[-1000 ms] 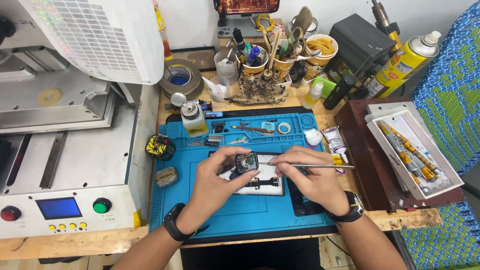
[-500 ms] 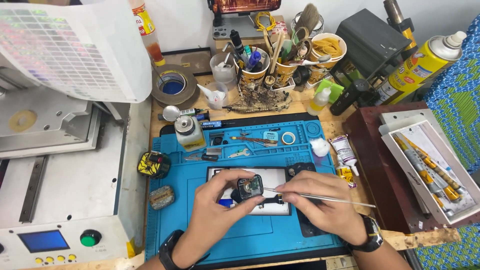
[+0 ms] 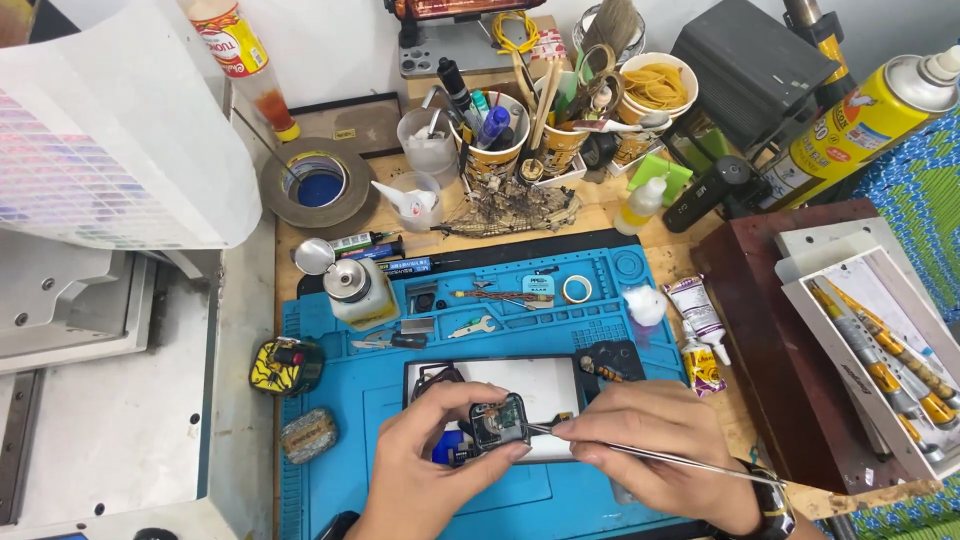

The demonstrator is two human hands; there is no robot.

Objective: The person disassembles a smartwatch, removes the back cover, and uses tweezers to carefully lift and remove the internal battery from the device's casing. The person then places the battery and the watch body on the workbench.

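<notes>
Blue mat (image 3: pixel 330 390): left hand (image 3: pixel 425 470) pinches small module (image 3: pixel 499 424); right hand (image 3: pixel 650 450) levels tweezers (image 3: pixel 640 455).

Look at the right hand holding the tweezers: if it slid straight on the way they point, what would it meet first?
Probably the small dark part pinched in the left hand; the tweezers in the right hand already reach it.

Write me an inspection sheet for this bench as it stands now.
Surface: blue work mat on a wooden bench.
Job's things: small square module pinched in the left hand; tweezers in the right hand, tips at the module.
Clutter: tape roll, cups of tools, yellow spray can, glue tubes.
Grippers: both hands closed on their items.
Cables: yellow coil at the back.
Surroundings: white machine on the left.
</notes>
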